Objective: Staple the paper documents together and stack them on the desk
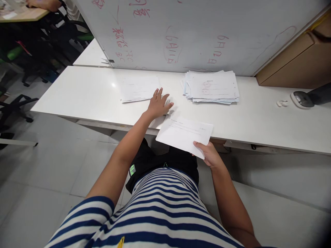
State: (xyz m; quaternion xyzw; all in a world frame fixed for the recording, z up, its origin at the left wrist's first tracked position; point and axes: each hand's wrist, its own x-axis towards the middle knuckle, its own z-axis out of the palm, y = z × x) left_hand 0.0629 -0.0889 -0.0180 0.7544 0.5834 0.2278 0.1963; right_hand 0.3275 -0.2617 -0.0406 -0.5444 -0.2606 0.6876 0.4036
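My right hand (210,153) grips the near right corner of some white paper sheets (184,132), thumb on top. Faint print shows on the upper sheet, which tilts over the front edge of the desk. My left hand (159,104) has its fingers spread, at the right end of a low stack of papers (139,88); whether the fingertips touch that stack I cannot tell. Further right on the desk lies a thicker, uneven pile of papers (212,86) with reddish marks on its top sheet.
The white desk (85,91) runs across the view, with a whiteboard (191,38) bearing red writing behind it. At the right are a cardboard box (292,62), a dark device (302,99) and a small white object (282,103). Another person's arm (45,4) shows at upper left, near chairs.
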